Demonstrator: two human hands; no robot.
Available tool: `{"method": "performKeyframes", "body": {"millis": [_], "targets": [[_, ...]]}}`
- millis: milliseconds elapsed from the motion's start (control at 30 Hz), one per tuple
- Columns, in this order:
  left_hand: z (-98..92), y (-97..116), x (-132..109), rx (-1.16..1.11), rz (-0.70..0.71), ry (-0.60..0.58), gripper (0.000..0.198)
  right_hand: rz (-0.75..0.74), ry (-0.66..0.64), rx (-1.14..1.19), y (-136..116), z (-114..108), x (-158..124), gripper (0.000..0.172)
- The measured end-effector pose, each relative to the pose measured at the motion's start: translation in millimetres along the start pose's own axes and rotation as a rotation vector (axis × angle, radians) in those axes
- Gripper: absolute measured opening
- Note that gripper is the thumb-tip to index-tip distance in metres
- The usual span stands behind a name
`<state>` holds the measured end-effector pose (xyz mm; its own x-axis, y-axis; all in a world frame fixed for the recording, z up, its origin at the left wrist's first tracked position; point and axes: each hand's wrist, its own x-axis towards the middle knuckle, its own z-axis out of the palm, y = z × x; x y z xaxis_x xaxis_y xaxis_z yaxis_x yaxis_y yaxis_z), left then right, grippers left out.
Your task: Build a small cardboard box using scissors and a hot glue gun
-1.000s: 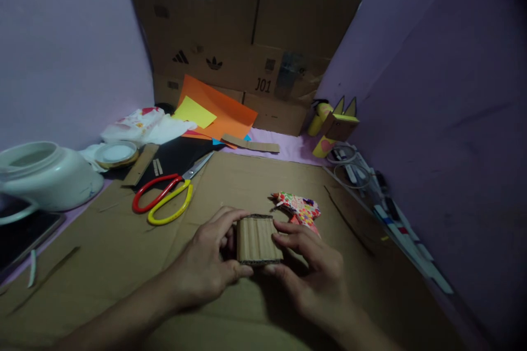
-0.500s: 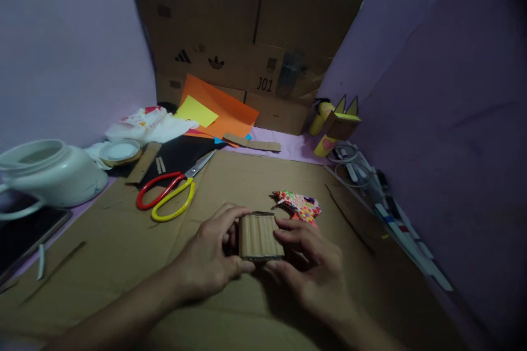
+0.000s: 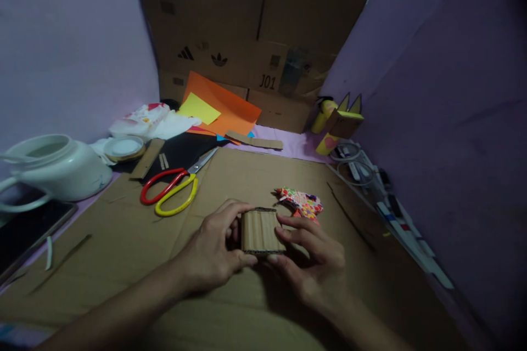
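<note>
Between my two hands is a small cardboard box (image 3: 262,231) with a ribbed tan face and dark corrugated edges. My left hand (image 3: 216,244) grips its left side, with the thumb at the near edge and the index finger at the far edge. On the opposite side, my right hand (image 3: 315,255) holds it with fingertips on the right edge and the thumb at the near corner. Just beyond the right fingers lies a flower-patterned object (image 3: 302,203) with a pointed tip; its kind is unclear. Scissors (image 3: 177,186) with one red and one yellow handle lie beyond my left hand.
A white pot (image 3: 68,167) stands at the left above a dark phone-like slab (image 3: 37,227). Orange paper (image 3: 230,104) and a cardboard strip (image 3: 255,140) lie at the back, before a large cardboard panel (image 3: 230,22). Cables and pens (image 3: 395,214) line the right side.
The view has shifted slightly, so the surroundings sit a little further right. Both hands keep their hold on the cardboard box, almost unmoved.
</note>
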<state>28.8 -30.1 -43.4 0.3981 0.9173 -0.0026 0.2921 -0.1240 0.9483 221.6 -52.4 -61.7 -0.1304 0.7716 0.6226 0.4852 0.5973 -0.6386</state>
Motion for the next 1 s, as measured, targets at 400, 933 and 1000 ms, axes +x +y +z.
{"method": "performKeyframes", "body": {"millis": [400,933,1000], "targets": [[0.2,4,-1,-0.096,-0.068,0.006,0.058,0.047,-0.044,0.083,5,2,-3,0.028],[-11.8,0,2,-0.923,-0.32,-0.189,0.054,-0.08,-0.236,0.073,-3,3,7,0.073],[-10.3,-1,1,-0.922,-0.329,-0.187,0.054,-0.094,-0.221,0.069,-3,3,7,0.069]]}}
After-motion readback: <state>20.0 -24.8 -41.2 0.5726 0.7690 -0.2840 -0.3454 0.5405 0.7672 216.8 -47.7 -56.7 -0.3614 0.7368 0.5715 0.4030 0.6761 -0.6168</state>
